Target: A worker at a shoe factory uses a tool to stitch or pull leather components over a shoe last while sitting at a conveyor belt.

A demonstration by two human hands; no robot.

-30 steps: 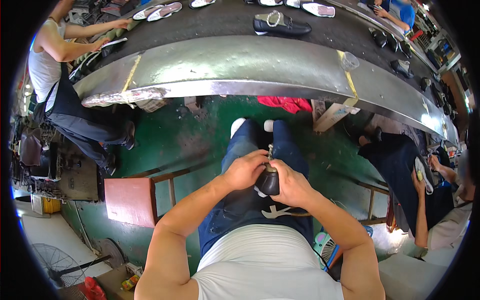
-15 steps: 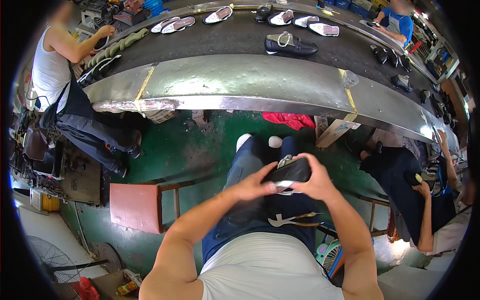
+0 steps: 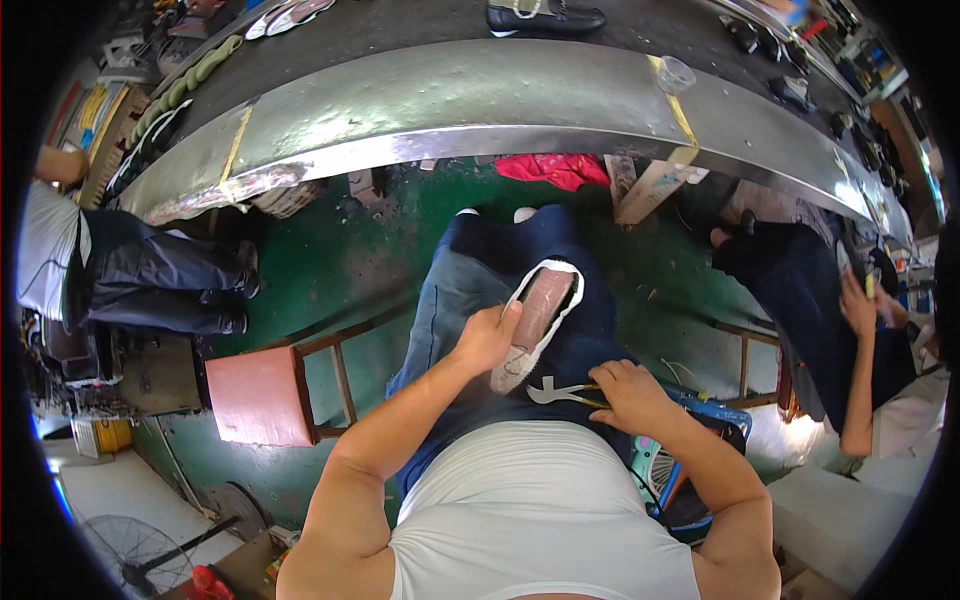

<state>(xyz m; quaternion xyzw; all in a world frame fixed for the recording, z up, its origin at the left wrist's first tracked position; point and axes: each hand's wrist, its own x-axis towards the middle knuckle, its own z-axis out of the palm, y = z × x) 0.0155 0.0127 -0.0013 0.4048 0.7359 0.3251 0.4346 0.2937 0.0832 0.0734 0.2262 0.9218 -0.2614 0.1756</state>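
Note:
My left hand (image 3: 487, 338) is closed round the side of a shoe (image 3: 540, 310), which is turned over above my lap. Its underside faces up, with a pinkish-brown insole board inside a white rim. To the right of it, over my thigh, my right hand (image 3: 632, 400) has its fingers curled on the handles of a pair of lasting pincers (image 3: 546, 391). The pale metal head of the pincers points left, close to the toe of the shoe. The shoe's black upper is hidden below.
A bench with a metal edge (image 3: 420, 100) runs across ahead, carrying a black shoe (image 3: 545, 18) and a clear cup (image 3: 675, 74). A stool (image 3: 255, 395) stands left. A small fan (image 3: 652, 470) is by my right hip. One person (image 3: 150, 265) stands left; another (image 3: 800, 290) sits right.
The shoe has been turned underside up and is now in my left hand alone. My right hand has left it and moved down to the pincers. The view has tilted downward.

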